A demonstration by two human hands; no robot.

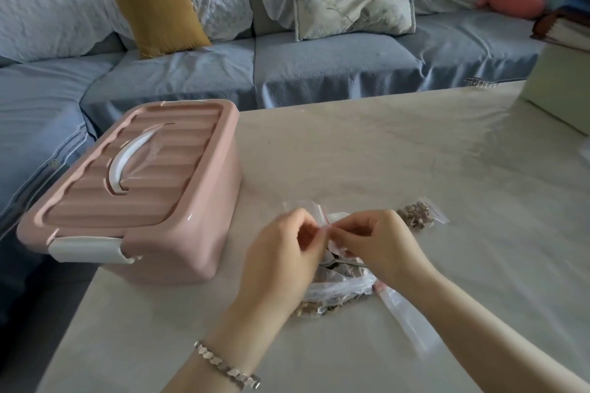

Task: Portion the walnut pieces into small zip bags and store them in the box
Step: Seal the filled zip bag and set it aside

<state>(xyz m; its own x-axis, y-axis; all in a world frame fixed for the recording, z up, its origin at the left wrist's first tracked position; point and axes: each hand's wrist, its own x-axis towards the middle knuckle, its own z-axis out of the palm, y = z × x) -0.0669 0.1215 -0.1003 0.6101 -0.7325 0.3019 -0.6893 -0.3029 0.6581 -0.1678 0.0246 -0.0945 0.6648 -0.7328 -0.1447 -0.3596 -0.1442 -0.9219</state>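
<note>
At the table's left edge, one pink box (178, 233) is seen with its ribbed lid (153, 188) shut and a white latch (89, 249) closed at the near end, so nothing can be stored in it until it is opened. Near the middle of the front edge, a small zip bag (323, 223) is pinched at its red-striped mouth between the curled fingertips of the left hand (284, 252), which wears a bracelet (226, 367), and those of the right hand (380, 242). Whether the mouth is being opened or sealed cannot be told, and its contents are hidden. Directly below the hands, one large clear bag of walnut pieces (338, 289) is spread on the cloth. The step is judged best done with the two lips gripped close to the zip strip and the small bag kept over the large one, so that any spilled pieces fall back into the supply. Just right of the hands, one empty zip bag (408, 313) lies flat towards the front edge. One filled and closed small bag (418, 217) rests beyond the right hand. Three small bags are thus counted with certainty, and clear plastic behind the hands may hide more.
</note>
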